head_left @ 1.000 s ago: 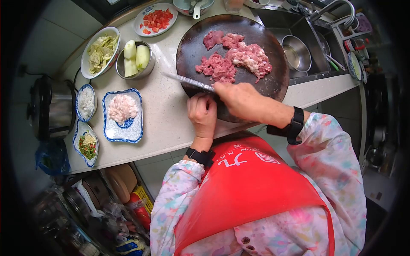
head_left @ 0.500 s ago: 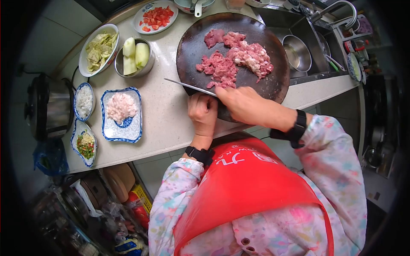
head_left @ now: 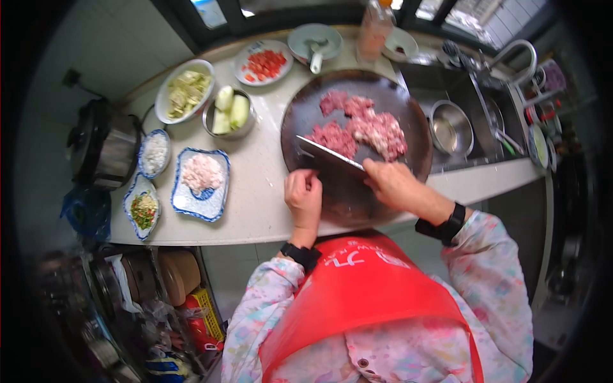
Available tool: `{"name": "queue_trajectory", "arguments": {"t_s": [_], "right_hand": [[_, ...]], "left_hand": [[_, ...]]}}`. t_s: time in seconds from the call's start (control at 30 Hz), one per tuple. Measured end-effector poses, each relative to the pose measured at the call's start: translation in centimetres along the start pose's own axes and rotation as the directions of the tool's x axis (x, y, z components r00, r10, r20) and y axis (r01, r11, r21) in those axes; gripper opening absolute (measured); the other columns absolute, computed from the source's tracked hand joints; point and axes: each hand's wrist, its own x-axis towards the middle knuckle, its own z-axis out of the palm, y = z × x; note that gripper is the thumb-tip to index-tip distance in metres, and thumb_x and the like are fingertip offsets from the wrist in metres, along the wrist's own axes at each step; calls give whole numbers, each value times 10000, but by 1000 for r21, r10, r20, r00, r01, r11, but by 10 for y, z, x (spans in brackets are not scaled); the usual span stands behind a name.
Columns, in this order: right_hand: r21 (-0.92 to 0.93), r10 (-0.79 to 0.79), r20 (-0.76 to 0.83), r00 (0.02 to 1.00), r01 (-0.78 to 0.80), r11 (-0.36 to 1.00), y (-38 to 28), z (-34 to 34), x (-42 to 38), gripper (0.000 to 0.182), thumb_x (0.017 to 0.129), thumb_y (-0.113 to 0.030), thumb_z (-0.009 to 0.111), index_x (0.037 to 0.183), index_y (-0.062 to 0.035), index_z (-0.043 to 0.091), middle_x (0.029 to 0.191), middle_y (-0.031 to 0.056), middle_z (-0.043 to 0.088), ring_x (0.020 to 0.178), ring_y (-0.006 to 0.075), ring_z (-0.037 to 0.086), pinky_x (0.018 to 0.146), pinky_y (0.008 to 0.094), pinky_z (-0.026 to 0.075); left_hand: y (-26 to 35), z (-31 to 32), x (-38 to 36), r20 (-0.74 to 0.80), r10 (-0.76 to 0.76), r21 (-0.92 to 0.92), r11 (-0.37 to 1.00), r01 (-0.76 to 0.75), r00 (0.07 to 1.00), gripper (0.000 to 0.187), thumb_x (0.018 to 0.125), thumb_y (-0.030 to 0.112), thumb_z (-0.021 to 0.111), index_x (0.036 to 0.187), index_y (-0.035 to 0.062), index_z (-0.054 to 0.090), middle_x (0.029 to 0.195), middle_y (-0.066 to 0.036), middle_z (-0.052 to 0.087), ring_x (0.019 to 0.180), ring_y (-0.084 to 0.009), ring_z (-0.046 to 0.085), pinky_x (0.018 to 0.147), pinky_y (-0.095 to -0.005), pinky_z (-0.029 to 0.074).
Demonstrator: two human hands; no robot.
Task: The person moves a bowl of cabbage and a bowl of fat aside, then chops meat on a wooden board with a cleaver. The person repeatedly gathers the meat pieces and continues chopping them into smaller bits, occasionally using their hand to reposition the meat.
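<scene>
My right hand (head_left: 391, 183) is wrapped round the handle of a knife (head_left: 329, 153), whose blade points up and left, beside the near edge of the meat. On the round dark chopping board (head_left: 357, 204) lies chopped pink meat (head_left: 378, 133), in several loose clumps. At the board's left near edge is my left hand (head_left: 302, 193), its fingers curled in, with nothing visible in them. The knife's handle is hidden by my right hand.
Left of the board stand a bowl of pale green cut vegetable (head_left: 234, 116), a dish of pale minced meat (head_left: 202, 173), and a plate of chopped red pieces (head_left: 265, 66). A sink with a metal bowl (head_left: 452, 129) is at the right; a bottle (head_left: 375, 32) stands behind the board.
The view has tilted up, showing more of the window side. The knife has moved away from my left hand, and its blade now lies over the board nearer the meat.
</scene>
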Motion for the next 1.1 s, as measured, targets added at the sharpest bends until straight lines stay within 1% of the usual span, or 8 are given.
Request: {"name": "queue_trajectory", "arguments": {"t_s": [0.17, 0.3, 0.37, 0.47, 0.57, 0.73, 0.83, 1.1], "right_hand": [[153, -115, -61, 992, 123, 981, 16, -2, -10, 228, 855, -159, 623, 965, -15, 485, 817, 241, 634, 824, 434, 627, 722, 522, 488], [328, -31, 94, 995, -1, 945, 31, -9, -21, 235, 863, -177, 612, 1009, -32, 498, 863, 236, 641, 849, 438, 619, 737, 520, 487], [305, -25, 119, 993, -13, 952, 26, -12, -22, 259, 884, -209, 607, 1055, -40, 511, 862, 229, 644, 831, 429, 625, 710, 513, 496], [117, -205, -86, 975, 214, 970, 14, -10, -32, 310, 928, -305, 584, 1110, -58, 533, 844, 199, 649, 726, 406, 640, 601, 488, 510], [43, -224, -27, 974, 225, 973, 10, -4, -37, 301, 941, -314, 567, 1107, -66, 530, 809, 191, 640, 673, 394, 642, 560, 476, 509], [-79, -239, 70, 968, 244, 966, 13, -14, -52, 260, 923, -237, 582, 1095, -57, 507, 741, 163, 607, 608, 353, 632, 508, 440, 492], [-110, -150, 191, 970, 173, 979, 18, -24, -66, 349, 887, -158, 606, 1208, -53, 518, 804, 156, 628, 656, 339, 635, 544, 436, 492], [-69, -284, 96, 954, 291, 954, 2, -6, -12, 261, 844, -135, 610, 1064, -35, 511, 758, 165, 622, 596, 343, 639, 500, 441, 497]], "left_hand": [[35, 6, -17, 43, -11, -23, 1000, 12, 999, 117, 780, -36, 658, 872, 36, 663, 842, -74, 643, 732, -193, 614, 632, -300, 502], [38, 11, -24, -32, 26, -12, 1000, -27, 999, 118, 788, -46, 654, 865, 43, 664, 867, -87, 660, 781, -243, 622, 656, -333, 506], [37, 13, -24, -73, 105, 48, 994, -102, 992, 116, 763, -31, 670, 836, 54, 640, 868, -87, 656, 793, -279, 602, 691, -391, 482], [29, 20, -28, -105, 141, 49, 989, -137, 984, 110, 763, -16, 677, 846, 44, 638, 869, -110, 645, 785, -303, 591, 683, -407, 476], [32, 20, -31, -59, 67, 122, 991, -60, 996, 112, 761, 2, 688, 850, 38, 630, 841, -135, 617, 776, -334, 576, 680, -416, 473], [29, 27, -33, -167, 161, 94, 985, -147, 973, 205, 749, 26, 712, 947, 35, 658, 809, -149, 572, 753, -360, 553, 669, -436, 469], [31, 26, -34, -168, 144, 93, 987, -130, 975, 247, 747, 43, 725, 986, 32, 665, 822, -147, 576, 747, -357, 547, 666, -442, 472], [27, 29, -34, -184, 149, 131, 983, -126, 972, 275, 701, 39, 739, 967, 26, 667, 818, -141, 586, 730, -346, 550, 671, -448, 483]]}}
